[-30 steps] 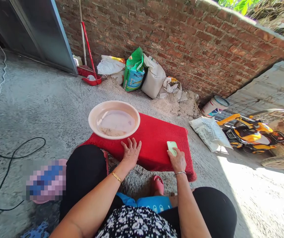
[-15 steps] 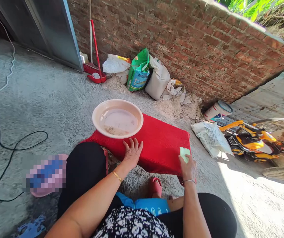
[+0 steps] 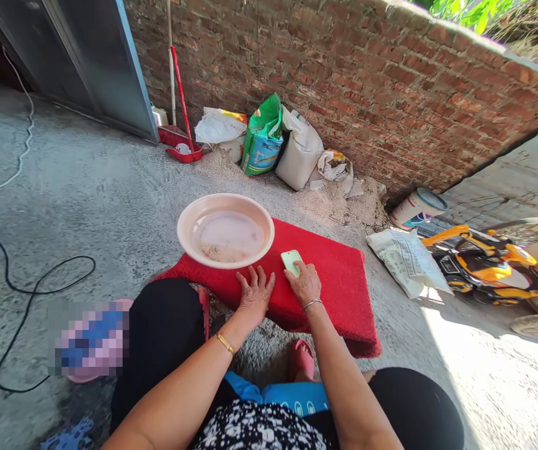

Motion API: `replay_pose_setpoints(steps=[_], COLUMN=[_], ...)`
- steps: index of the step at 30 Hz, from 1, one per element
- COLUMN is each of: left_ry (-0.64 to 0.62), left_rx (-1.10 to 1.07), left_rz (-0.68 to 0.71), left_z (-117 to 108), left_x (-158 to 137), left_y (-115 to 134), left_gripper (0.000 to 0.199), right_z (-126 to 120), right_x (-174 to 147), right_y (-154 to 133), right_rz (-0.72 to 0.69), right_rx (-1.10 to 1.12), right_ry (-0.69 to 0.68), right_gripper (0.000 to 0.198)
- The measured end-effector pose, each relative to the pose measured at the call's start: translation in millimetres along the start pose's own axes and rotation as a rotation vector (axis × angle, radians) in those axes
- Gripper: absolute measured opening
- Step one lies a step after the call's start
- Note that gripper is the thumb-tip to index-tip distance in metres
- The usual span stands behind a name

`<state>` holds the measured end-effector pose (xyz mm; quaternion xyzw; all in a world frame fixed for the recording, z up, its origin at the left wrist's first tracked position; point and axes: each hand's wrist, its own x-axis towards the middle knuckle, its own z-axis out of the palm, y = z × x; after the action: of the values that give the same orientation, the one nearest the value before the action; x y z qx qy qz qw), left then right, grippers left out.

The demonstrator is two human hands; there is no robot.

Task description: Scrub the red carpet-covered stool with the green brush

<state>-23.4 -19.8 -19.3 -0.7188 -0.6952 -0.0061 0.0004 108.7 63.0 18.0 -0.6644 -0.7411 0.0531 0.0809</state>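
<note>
A red cloth point(image 3: 344, 300) is covering the table point(image 3: 325, 250). On its left end a pale basin point(image 3: 186, 234) is sitting; by the near rim the left hand point(image 3: 256, 296) is resting, spread, and farther right the right hand point(image 3: 307, 285) is holding a pale green block point(image 3: 289, 260) on the cloth.

The red cloth point(image 3: 341, 281) lies bare beyond the right hand point(image 3: 304, 285), while leftward the left hand point(image 3: 254, 297) and basin point(image 3: 226, 202) block passage.

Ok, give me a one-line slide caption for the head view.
Right hand gripping a light-green object on red cloth, left hand spread beside a basin of liquid.
</note>
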Motion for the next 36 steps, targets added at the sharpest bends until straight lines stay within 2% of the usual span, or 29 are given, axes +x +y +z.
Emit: replay_pose_setpoints(steps=[6, 14, 18, 21, 23, 25, 33, 36], left_ry=[-0.014, -0.026, -0.02, -0.025, -0.03, -0.029, -0.017, -0.014], left_rx=[0.045, 0.01, -0.009, 0.007, 0.017, 0.019, 0.012, 0.039], left_rz=[-0.012, -0.01, -0.011, -0.01, -0.014, -0.019, -0.014, -0.019], left_z=[-2.9, -2.5, -0.8, -1.3, -2.7, -4.0, -0.3, 1.2], left_x=[-1.4, 1.0, 1.5, 1.2, 0.7, 0.1, 0.0, 0.9], left_y=[-0.4, -2.2, -2.2, -1.7, -1.3, -1.1, -1.1, 0.0], left_gripper=[0.072, 0.087, 0.091, 0.09, 0.085, 0.082, 0.092, 0.092], right_z=[-12.9, -31.9, -41.9, -48.9, -50.4, -47.7, -13.0, -5.0], right_x=[-1.4, -17.5, -27.4, -31.5, -30.1, -25.0, 3.7, 12.0], right_y=[65.7, 153.2, 184.7, 193.1, 185.5, 164.3, 4.2, -26.6], right_rz=[0.229, 0.498, 0.633, 0.706, 0.71, 0.634, 0.031, -0.065], right_rx=[0.027, 0.117, 0.122, 0.085, 0.071, 0.073, 0.069, 0.042], right_ry=[-0.013, 0.008, 0.0, 0.011, 0.012, 0.007, -0.058, -0.065], right_gripper=[0.046, 0.056, 0.06, 0.061, 0.061, 0.059, 0.042, 0.041])
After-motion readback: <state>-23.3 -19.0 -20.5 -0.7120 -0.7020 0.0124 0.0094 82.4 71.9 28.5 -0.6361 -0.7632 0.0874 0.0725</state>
